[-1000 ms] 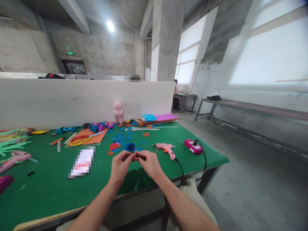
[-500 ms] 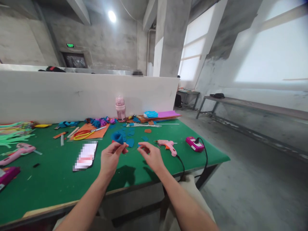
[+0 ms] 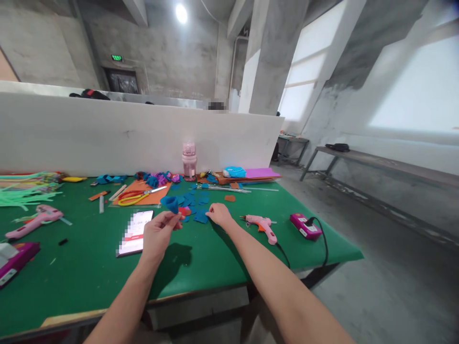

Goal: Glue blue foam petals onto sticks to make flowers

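The left hand [image 3: 157, 235] pinches the blue cone [image 3: 169, 204] by its base, so it stands just above those fingertips, right of the phone [image 3: 132, 242]. Farther right of the phone, the right hand's [image 3: 221, 216] fingertips meet a blue piece [image 3: 201, 217] — whether gripping or only touching, I cannot tell.

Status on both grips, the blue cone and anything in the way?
Left grip pinching blue cone, wide end up. Right grip at blue piece, hold unclear. Blue scraps close by; glue gun off right.
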`<action>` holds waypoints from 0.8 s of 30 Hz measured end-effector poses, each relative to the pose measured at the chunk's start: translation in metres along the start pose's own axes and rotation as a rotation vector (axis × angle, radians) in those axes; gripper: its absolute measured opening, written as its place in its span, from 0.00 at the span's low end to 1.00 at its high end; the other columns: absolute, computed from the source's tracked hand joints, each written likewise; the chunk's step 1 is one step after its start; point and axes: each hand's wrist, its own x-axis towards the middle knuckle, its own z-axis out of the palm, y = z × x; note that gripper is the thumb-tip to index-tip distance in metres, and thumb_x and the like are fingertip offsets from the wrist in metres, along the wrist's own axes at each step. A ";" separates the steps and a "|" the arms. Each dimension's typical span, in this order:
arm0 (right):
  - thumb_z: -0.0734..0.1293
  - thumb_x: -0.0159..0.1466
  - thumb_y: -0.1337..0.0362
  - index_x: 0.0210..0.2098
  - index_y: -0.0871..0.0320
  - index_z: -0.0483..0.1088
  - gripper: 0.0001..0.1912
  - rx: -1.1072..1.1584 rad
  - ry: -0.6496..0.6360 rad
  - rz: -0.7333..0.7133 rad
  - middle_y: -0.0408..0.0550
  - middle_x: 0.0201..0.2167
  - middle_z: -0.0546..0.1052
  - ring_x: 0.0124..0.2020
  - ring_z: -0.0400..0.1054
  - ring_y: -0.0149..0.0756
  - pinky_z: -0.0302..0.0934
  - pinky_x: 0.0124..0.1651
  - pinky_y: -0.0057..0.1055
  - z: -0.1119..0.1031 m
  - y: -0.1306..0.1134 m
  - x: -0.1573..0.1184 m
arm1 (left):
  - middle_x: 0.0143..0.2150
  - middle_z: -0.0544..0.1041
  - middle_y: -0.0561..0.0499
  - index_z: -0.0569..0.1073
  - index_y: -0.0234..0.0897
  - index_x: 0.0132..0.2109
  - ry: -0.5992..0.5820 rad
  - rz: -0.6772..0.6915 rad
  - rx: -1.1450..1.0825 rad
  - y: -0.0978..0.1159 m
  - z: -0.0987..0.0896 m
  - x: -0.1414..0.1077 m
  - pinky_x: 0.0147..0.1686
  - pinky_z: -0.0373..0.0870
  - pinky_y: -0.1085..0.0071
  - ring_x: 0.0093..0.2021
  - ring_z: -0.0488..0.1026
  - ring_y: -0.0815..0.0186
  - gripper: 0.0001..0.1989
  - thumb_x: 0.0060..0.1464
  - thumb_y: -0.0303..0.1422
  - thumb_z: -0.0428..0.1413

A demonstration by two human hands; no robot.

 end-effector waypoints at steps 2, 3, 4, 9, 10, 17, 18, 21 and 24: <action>0.70 0.51 0.60 0.31 0.59 0.73 0.09 -0.047 -0.034 0.018 0.51 0.35 0.76 0.37 0.69 0.38 0.58 0.35 0.28 0.005 0.001 0.008 | 0.21 0.74 0.52 0.73 0.35 0.28 0.003 0.001 -0.013 0.001 -0.001 0.002 0.27 0.69 0.71 0.23 0.71 0.67 0.08 0.45 0.36 0.58; 0.70 0.50 0.60 0.31 0.58 0.73 0.10 -0.065 -0.048 0.018 0.50 0.35 0.76 0.37 0.69 0.38 0.58 0.34 0.27 0.006 0.001 0.011 | 0.21 0.74 0.52 0.73 0.36 0.28 0.002 0.000 -0.016 0.001 -0.001 0.002 0.27 0.69 0.72 0.23 0.71 0.68 0.07 0.45 0.36 0.58; 0.71 0.50 0.60 0.31 0.56 0.73 0.10 -0.079 -0.061 0.014 0.48 0.35 0.76 0.37 0.69 0.37 0.58 0.33 0.26 0.006 0.001 0.012 | 0.20 0.74 0.53 0.73 0.36 0.27 -0.002 -0.005 -0.018 0.002 -0.002 0.002 0.27 0.69 0.72 0.23 0.71 0.68 0.07 0.45 0.36 0.58; 0.70 0.51 0.61 0.27 0.55 0.74 0.05 -0.126 -0.082 -0.017 0.45 0.33 0.77 0.35 0.69 0.35 0.56 0.31 0.24 0.002 -0.003 0.012 | 0.19 0.74 0.53 0.73 0.37 0.27 0.003 -0.048 -0.005 0.007 -0.003 -0.001 0.26 0.68 0.72 0.23 0.71 0.67 0.06 0.44 0.35 0.58; 0.70 0.51 0.61 0.27 0.55 0.74 0.05 -0.132 -0.077 -0.022 0.45 0.32 0.77 0.35 0.69 0.35 0.56 0.31 0.25 0.000 -0.003 0.012 | 0.19 0.73 0.53 0.73 0.37 0.27 0.010 -0.052 -0.002 0.008 -0.003 -0.002 0.26 0.69 0.72 0.23 0.71 0.67 0.06 0.44 0.35 0.59; 0.64 0.58 0.63 0.33 0.56 0.73 0.06 -0.146 0.011 -0.105 0.47 0.35 0.76 0.39 0.68 0.35 0.55 0.37 0.26 -0.015 0.000 0.005 | 0.21 0.74 0.52 0.71 0.36 0.27 0.034 -0.055 -0.026 0.002 -0.009 0.001 0.27 0.68 0.71 0.23 0.70 0.67 0.08 0.43 0.36 0.59; 0.63 0.59 0.63 0.34 0.56 0.72 0.07 -0.147 0.024 -0.117 0.48 0.37 0.75 0.40 0.67 0.36 0.55 0.38 0.26 -0.017 0.001 0.005 | 0.22 0.75 0.52 0.71 0.35 0.27 0.044 -0.047 -0.035 0.000 -0.009 0.002 0.28 0.68 0.71 0.24 0.71 0.67 0.08 0.43 0.36 0.59; 0.61 0.59 0.64 0.35 0.57 0.71 0.08 -0.151 0.026 -0.143 0.49 0.38 0.75 0.40 0.66 0.36 0.55 0.39 0.27 -0.021 0.002 0.005 | 0.24 0.76 0.52 0.72 0.36 0.29 0.086 -0.004 -0.035 -0.003 -0.009 0.003 0.33 0.68 0.70 0.28 0.72 0.66 0.08 0.43 0.35 0.59; 0.64 0.56 0.66 0.34 0.57 0.71 0.07 -0.157 -0.032 -0.155 0.47 0.35 0.75 0.38 0.67 0.35 0.56 0.38 0.26 -0.020 0.002 0.009 | 0.24 0.75 0.53 0.71 0.36 0.29 0.085 0.009 -0.034 -0.002 -0.008 0.002 0.34 0.68 0.70 0.28 0.72 0.66 0.07 0.44 0.35 0.59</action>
